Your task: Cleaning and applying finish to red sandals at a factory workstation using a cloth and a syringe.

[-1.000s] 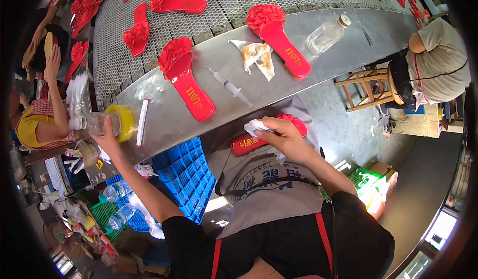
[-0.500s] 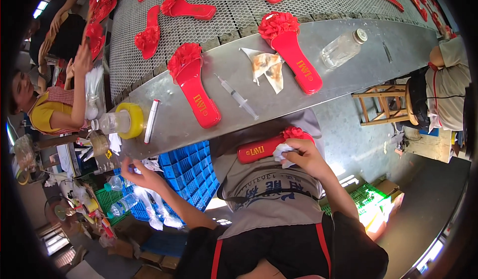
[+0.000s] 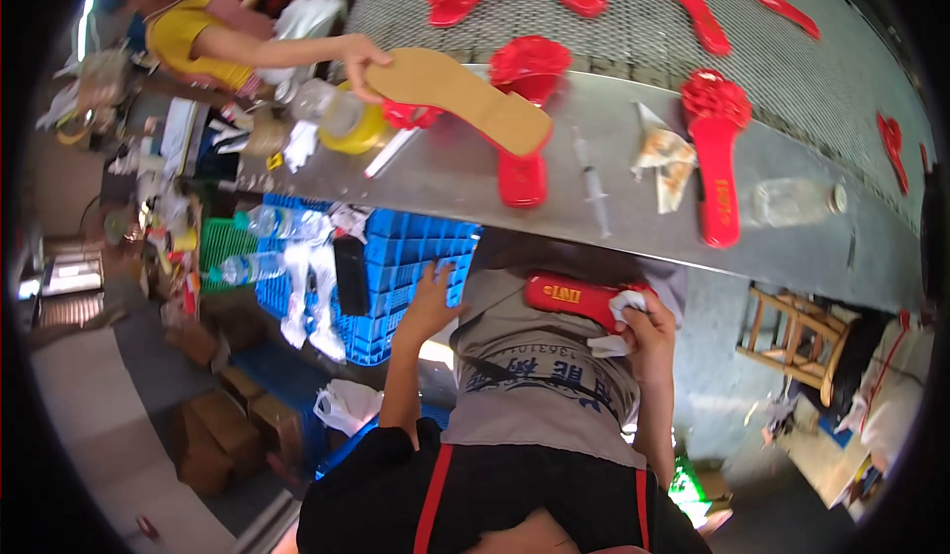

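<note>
A red slipper (image 3: 572, 297) with gold lettering on its insole lies across my lap, its front end partly covered by my right hand (image 3: 649, 334). That hand is closed on a crumpled white tissue (image 3: 627, 309) pressed near the slipper. My left hand (image 3: 431, 302) holds nothing; its fingers are apart, in front of the blue crate. Beyond, a co-worker's hand (image 3: 362, 59) holds another slipper with its tan sole (image 3: 455, 99) facing up, above the metal table. Under it stands a red slipper (image 3: 522, 173) with a flower strap; a similar slipper (image 3: 714, 183) lies farther right.
On the metal table (image 3: 396, 193) are a syringe (image 3: 594, 188), a stained cloth (image 3: 665, 158), a clear bottle (image 3: 792, 203), a white marker (image 3: 392, 152) and yellow tape (image 3: 354, 131). Several slippers ride the mesh belt (image 3: 614, 40). A blue crate (image 3: 396, 247) and wooden stool (image 3: 792, 341) stand below.
The view has swung left. My left hand has moved from the table's edge toward my lap. The co-worker's arm now reaches over the table with a slipper. My right hand keeps the tissue.
</note>
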A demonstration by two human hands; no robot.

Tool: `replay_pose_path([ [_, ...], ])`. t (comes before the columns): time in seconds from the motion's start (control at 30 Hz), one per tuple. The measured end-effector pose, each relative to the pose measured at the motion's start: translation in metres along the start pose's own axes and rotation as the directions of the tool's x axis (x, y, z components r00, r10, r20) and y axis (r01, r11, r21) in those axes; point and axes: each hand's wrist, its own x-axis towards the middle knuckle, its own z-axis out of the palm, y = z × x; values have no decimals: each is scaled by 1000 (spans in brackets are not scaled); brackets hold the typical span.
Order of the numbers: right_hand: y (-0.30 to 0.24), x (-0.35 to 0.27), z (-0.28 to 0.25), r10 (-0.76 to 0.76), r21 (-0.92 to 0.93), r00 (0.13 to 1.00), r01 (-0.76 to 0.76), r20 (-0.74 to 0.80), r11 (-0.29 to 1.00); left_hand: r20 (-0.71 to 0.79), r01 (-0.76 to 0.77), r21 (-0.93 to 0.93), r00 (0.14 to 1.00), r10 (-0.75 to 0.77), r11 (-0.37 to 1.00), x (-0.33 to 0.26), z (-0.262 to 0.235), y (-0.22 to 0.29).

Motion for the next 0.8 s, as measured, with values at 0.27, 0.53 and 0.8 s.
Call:
replay_pose_path([
  [0.27, -18, 14, 19, -23, -53, 999, 24, 27, 998, -112, 93, -779, 953, -283, 621, 68, -75, 88],
  [0.53, -26, 26, 51, -107, -153, 989, 122, 98, 981, -169, 113, -686, 936, -308, 719, 157, -85, 95],
  [0.8, -25, 22, 50, -86, -137, 993, 97, 85, 986, 109, 207, -936, 940, -322, 285, 185, -81, 105],
])
